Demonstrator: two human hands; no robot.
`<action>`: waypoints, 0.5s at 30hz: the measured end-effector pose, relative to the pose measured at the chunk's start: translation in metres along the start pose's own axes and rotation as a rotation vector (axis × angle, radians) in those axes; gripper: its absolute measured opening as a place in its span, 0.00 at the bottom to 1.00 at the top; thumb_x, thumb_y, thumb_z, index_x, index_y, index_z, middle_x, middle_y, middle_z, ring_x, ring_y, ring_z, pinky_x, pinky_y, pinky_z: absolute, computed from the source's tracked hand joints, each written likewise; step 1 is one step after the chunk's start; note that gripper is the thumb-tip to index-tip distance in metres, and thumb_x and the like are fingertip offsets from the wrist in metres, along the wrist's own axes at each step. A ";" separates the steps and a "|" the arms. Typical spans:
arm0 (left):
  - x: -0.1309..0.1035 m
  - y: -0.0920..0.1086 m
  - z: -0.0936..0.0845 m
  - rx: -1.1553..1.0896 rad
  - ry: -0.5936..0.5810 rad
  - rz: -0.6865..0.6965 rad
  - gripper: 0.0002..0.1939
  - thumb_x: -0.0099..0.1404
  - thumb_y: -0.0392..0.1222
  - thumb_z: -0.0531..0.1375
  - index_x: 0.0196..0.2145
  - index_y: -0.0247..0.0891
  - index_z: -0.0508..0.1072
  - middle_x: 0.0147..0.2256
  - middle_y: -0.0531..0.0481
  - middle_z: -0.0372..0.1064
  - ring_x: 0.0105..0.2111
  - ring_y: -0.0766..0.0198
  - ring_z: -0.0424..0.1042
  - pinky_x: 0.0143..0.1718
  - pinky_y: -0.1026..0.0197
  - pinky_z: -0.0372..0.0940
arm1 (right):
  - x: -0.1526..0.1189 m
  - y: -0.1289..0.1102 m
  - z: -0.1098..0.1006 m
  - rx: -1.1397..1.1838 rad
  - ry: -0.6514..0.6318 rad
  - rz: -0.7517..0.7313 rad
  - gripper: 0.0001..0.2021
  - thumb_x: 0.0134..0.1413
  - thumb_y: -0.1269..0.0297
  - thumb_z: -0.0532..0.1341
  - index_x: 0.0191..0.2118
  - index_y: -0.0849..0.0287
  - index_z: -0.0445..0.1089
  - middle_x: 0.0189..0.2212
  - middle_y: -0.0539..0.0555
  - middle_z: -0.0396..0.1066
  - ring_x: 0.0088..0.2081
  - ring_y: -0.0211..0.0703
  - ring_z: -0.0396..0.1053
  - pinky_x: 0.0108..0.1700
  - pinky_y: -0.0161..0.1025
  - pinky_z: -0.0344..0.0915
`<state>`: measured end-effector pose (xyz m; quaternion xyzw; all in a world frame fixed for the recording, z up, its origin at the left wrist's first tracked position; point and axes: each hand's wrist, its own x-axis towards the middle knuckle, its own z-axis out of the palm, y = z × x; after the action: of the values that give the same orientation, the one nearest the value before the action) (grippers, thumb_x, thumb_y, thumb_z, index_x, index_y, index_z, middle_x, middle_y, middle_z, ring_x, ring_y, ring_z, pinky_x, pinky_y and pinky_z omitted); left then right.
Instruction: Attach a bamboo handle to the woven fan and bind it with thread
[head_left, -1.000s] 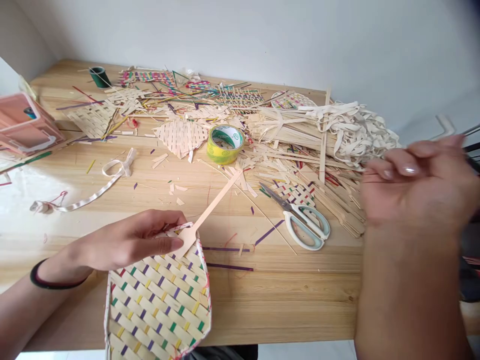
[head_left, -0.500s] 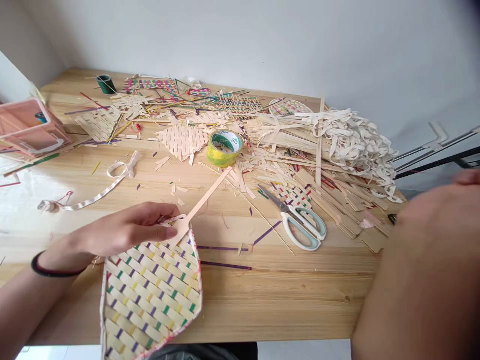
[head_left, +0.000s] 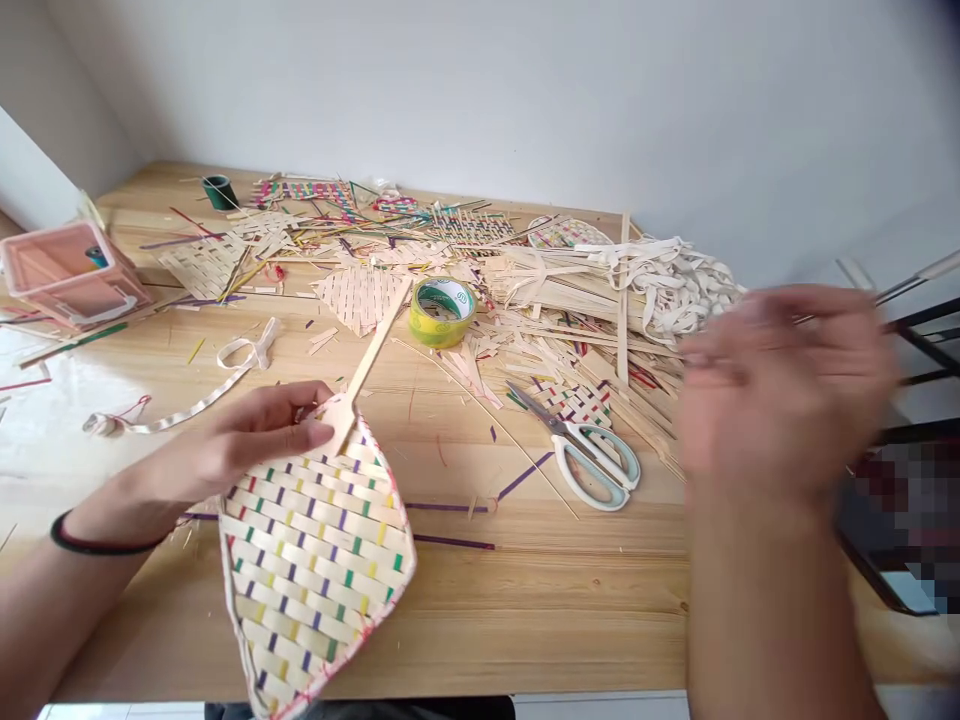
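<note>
My left hand [head_left: 262, 440] pinches the top corner of a woven fan [head_left: 319, 560] where its flat wooden handle [head_left: 375, 350] joins. The fan has a pale weave with coloured bits and a white edge wrapped in red thread; its handle points up and away. My right hand [head_left: 787, 370] is raised at the right, blurred, its fingers curled together. Whatever it may hold is too small to make out. White-handled scissors [head_left: 592, 465] lie on the table between my hands, blades partly apart.
On the wooden table [head_left: 562, 610] are a yellow tape roll [head_left: 442, 312], a pink basket [head_left: 71, 275], a green spool [head_left: 219, 192], a white ribbon [head_left: 195, 408], scattered strips and woven pieces, and a white strip bundle [head_left: 667, 285].
My right hand has come into view, its forearm swinging up and left from the right edge. The fan in my left hand has tilted, its handle turned more upright.
</note>
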<state>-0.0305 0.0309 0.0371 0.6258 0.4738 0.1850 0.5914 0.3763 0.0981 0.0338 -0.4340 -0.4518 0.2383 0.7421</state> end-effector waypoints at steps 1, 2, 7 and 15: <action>0.001 0.000 0.007 -0.030 -0.005 -0.010 0.26 0.70 0.66 0.65 0.50 0.41 0.78 0.35 0.47 0.77 0.36 0.53 0.78 0.35 0.59 0.73 | -0.017 -0.002 0.015 -0.005 -0.173 -0.049 0.08 0.53 0.69 0.76 0.35 0.53 0.77 0.30 0.48 0.72 0.28 0.38 0.67 0.32 0.38 0.62; 0.003 -0.001 0.013 -0.058 -0.016 -0.023 0.26 0.70 0.67 0.66 0.49 0.41 0.78 0.35 0.47 0.77 0.36 0.53 0.78 0.35 0.59 0.73 | -0.035 -0.004 0.028 -0.042 -0.422 -0.038 0.05 0.58 0.69 0.74 0.36 0.53 0.79 0.31 0.49 0.75 0.31 0.39 0.71 0.34 0.39 0.66; 0.008 -0.002 0.032 -0.183 -0.119 -0.090 0.22 0.76 0.64 0.63 0.48 0.41 0.77 0.42 0.44 0.80 0.39 0.53 0.80 0.37 0.58 0.74 | -0.098 -0.013 0.059 -0.083 -1.133 -0.058 0.04 0.71 0.72 0.69 0.41 0.58 0.79 0.34 0.50 0.78 0.36 0.37 0.75 0.40 0.35 0.71; 0.009 -0.003 0.037 -0.190 -0.081 -0.090 0.23 0.78 0.64 0.63 0.50 0.41 0.76 0.42 0.47 0.79 0.39 0.57 0.78 0.36 0.63 0.73 | -0.101 -0.018 0.055 -0.299 -1.104 -0.275 0.07 0.74 0.75 0.64 0.44 0.59 0.78 0.34 0.52 0.74 0.37 0.40 0.72 0.39 0.38 0.71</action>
<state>0.0023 0.0171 0.0228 0.5520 0.4574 0.1771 0.6743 0.2791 0.0369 0.0139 -0.2828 -0.8523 0.2643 0.3518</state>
